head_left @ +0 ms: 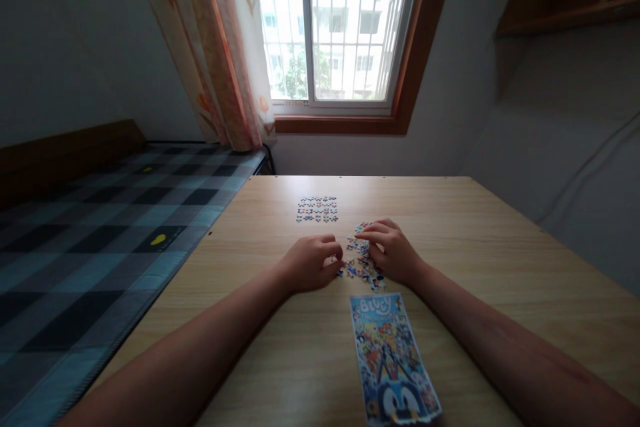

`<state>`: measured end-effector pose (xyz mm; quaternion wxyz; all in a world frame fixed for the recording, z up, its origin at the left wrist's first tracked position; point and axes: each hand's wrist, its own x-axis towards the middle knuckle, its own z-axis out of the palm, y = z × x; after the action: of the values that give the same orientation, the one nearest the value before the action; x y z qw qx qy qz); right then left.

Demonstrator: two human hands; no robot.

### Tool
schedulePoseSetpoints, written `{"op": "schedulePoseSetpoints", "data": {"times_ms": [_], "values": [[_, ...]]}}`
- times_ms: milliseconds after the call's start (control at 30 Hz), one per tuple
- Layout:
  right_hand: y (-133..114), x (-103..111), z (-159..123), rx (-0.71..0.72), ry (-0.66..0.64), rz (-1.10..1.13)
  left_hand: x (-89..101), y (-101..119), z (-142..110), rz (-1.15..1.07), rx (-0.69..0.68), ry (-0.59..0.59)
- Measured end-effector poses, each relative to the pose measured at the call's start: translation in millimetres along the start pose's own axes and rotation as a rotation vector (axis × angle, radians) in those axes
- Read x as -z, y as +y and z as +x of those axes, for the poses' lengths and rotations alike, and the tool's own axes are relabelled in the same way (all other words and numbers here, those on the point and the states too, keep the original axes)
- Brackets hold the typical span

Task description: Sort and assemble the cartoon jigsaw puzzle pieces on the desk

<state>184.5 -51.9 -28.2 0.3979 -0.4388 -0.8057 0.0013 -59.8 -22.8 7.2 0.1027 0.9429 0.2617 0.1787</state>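
Observation:
A loose heap of small jigsaw puzzle pieces (364,265), mostly blue and white, lies on the wooden table between my hands. My left hand (315,263) is at the heap's left edge, fingers curled and thumb and fingertips close together; whatever is between them is too small to make out. Over the heap's right side, my right hand (389,247) has its index finger stretched out, touching or just above the pieces, and part of the heap is hidden under it. Farther back, several separate puzzle pieces (317,209) are laid out in rows.
A picture sheet (393,360) printed "BLUEY" with cartoon figures lies on the table (280,353) nearest me. A bed with a checked cover (120,227) stands along the left. A curtain (215,47) and barred window (345,27) are behind; a wooden shelf (570,20) hangs upper right.

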Motion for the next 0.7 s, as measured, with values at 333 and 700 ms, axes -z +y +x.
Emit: {"op": "schedulePoseSetpoints", "data": {"times_ms": [333, 700], "values": [[3.9, 3.3, 2.3, -0.078, 0.140, 0.059, 0.6, 19.6, -4.0, 0.048, -0.138, -0.099], [6.5, 3.5, 1.3, -0.068, 0.155, 0.076, 19.3, 17.6, 6.3, -0.212, -0.066, -0.355]]}}
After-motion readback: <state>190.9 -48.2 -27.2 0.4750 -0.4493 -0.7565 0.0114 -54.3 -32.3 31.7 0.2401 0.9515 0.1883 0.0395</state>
